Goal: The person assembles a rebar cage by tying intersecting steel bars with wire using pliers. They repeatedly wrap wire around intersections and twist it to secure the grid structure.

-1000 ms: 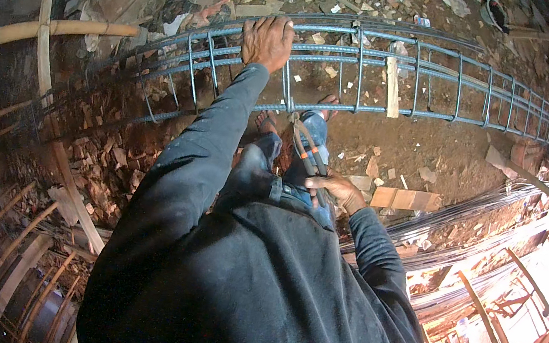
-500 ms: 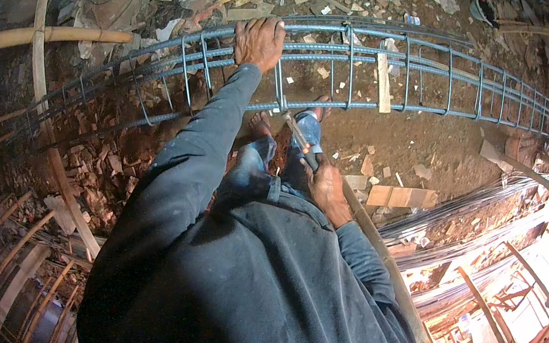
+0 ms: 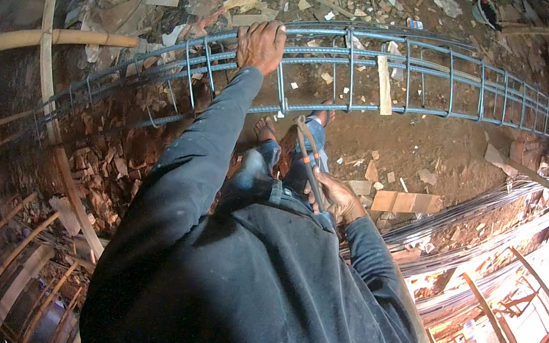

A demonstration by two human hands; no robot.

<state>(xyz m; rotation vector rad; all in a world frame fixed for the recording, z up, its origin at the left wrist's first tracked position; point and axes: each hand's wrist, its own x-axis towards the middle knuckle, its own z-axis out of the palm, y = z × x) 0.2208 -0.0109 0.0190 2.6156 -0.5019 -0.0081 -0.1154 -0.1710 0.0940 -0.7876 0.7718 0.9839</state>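
A long cage of steel reinforcing bars (image 3: pixel 405 109), with square stirrups tied along it, runs across in front of me. My left hand (image 3: pixel 261 46) is closed over its far upper bar. In front of my waist, my right hand (image 3: pixel 337 198) holds a pair of pincers (image 3: pixel 304 153) by the handles, which show orange patches and stand a little apart. The pincers' head points toward the cage, just short of the near lower bar and apart from it. A stirrup (image 3: pixel 280 85) meets that bar close to the head. Any tie wire there is too small to make out.
A pale wooden strip (image 3: pixel 383 84) leans across the cage. Bamboo poles (image 3: pixel 93 38) and a wooden post (image 3: pixel 47 53) stand at the left. Broken rubble (image 3: pixel 100 171) covers the ground. Bundled bars (image 3: pixel 479 206) and a brown flat piece (image 3: pixel 406 201) lie at the right.
The pincers have come back off the near lower bar, and their handles have parted. My right hand has turned around them. My left hand keeps its hold on the upper bar.
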